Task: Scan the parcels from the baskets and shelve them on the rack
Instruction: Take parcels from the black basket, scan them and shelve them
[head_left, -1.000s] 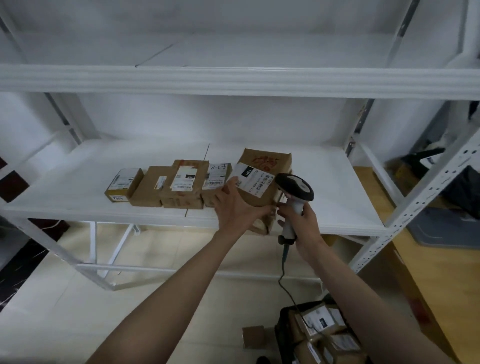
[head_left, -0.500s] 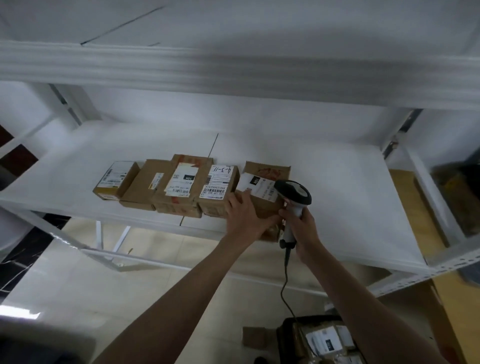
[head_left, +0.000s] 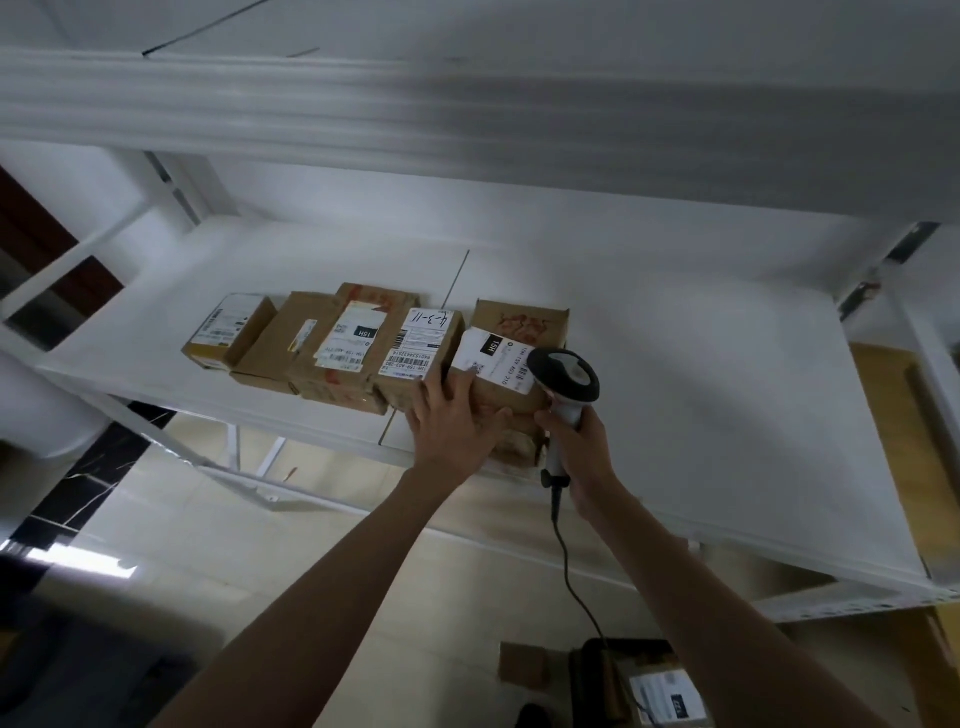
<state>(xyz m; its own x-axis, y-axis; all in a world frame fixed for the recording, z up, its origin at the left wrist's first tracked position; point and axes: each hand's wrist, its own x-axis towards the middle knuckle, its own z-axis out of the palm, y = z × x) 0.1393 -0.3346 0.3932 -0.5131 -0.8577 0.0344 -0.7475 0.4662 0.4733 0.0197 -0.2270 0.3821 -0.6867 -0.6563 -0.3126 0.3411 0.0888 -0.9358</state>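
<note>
A brown cardboard parcel (head_left: 519, 332) with a white label lies on the white rack shelf (head_left: 701, 405), at the right end of a row of several parcels (head_left: 353, 343). My left hand (head_left: 452, 426) rests on its near side, fingers spread and thumb against its front. My right hand (head_left: 579, 441) grips the handle of a black-and-white barcode scanner (head_left: 566, 379) just right of that parcel, its head over the label's corner. The scanner's cable (head_left: 576, 582) hangs down toward the floor.
The shelf above (head_left: 467, 119) overhangs close to my head. The shelf's right half is bare white board. On the floor below right stands a dark basket (head_left: 597, 670) holding more labelled parcels (head_left: 665, 696), with a small box (head_left: 524, 667) beside it. A rack upright (head_left: 883, 270) stands at right.
The parcel has gone from held upright to lying flat on the shelf against the row. My left hand has slid to its near side. The view has moved closer and lower.
</note>
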